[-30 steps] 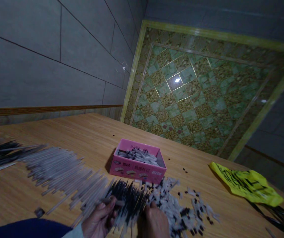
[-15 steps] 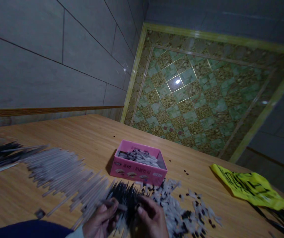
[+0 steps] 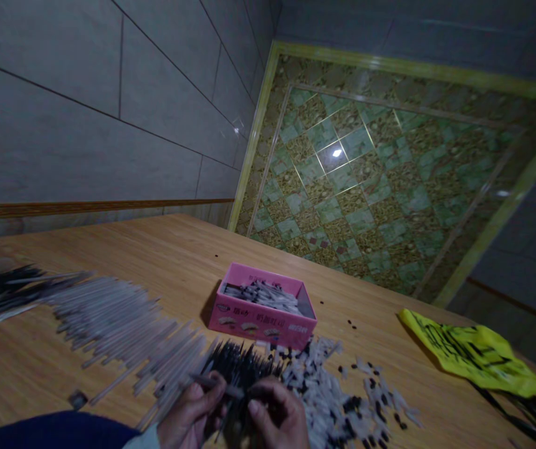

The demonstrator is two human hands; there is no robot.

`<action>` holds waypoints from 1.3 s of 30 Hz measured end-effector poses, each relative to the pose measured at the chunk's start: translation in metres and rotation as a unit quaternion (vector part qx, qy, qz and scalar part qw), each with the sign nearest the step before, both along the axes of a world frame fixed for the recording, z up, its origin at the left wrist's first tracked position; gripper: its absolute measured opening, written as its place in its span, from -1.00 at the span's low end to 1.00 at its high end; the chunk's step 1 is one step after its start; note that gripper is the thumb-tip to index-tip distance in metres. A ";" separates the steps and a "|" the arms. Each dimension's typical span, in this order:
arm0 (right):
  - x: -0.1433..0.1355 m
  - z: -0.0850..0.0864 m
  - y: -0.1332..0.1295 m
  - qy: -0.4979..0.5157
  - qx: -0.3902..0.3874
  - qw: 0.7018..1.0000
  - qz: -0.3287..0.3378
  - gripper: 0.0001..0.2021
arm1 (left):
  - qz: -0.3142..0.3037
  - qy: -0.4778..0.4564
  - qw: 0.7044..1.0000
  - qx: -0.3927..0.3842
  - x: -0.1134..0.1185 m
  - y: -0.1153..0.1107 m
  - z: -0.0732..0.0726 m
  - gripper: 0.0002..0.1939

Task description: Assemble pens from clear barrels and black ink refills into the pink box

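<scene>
My left hand pinches a slim greyish tube between thumb and fingers, its end pointing right. At that end is my right hand, fingers closed on a small dark piece too blurred to name. The two hands nearly meet over a heap of thin black pointed sticks. Left of them, long translucent tubes lie side by side in a spread row. To the right is a scattered pile of small whitish and black pieces. A pink box holding grey-and-black slim pieces stands just beyond the hands.
A yellow bag with black print lies at the right, dark straps trailing from it. More black sticks lie at the far left. A small dark cube-like item sits near my sleeve. Tiled walls border the wooden table.
My right hand has moved slightly left, closer to the tube's end. My left hand stays almost in place, still pinching the tube.
</scene>
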State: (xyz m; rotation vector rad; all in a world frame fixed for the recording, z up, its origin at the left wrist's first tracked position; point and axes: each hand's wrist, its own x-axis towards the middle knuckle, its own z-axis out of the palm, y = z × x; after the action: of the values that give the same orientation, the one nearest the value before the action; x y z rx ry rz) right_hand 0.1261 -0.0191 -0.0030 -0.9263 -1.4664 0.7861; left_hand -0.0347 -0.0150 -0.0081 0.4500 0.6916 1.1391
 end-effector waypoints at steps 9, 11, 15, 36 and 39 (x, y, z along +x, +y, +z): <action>-0.001 0.006 -0.002 -0.052 0.064 0.996 -0.020 -0.91 | 0.001 0.045 0.998 0.038 0.001 0.003 0.000 -0.68; 0.000 0.006 -0.003 -0.073 0.062 0.995 -0.024 -0.90 | 0.009 0.060 0.997 0.041 0.002 0.001 0.001 -0.66; 0.001 0.007 -0.004 -0.110 0.062 0.991 -0.037 -0.90 | 0.010 0.095 0.993 0.072 0.002 -0.001 0.003 -0.67; 0.001 -0.014 -0.003 -0.156 0.040 0.980 -0.117 -0.62 | 0.031 0.178 0.965 0.190 0.000 0.006 -0.012 -0.73; 0.001 -0.019 -0.002 -0.202 0.022 0.974 -0.101 -0.54 | 0.022 0.186 0.963 0.196 0.000 0.006 -0.011 -0.74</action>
State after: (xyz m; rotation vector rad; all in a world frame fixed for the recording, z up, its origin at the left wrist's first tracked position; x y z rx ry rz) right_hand 0.1274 -0.0207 -0.0217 -1.2312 -1.6967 0.4275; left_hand -0.0351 -0.0088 -0.0187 1.0073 0.8034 1.2505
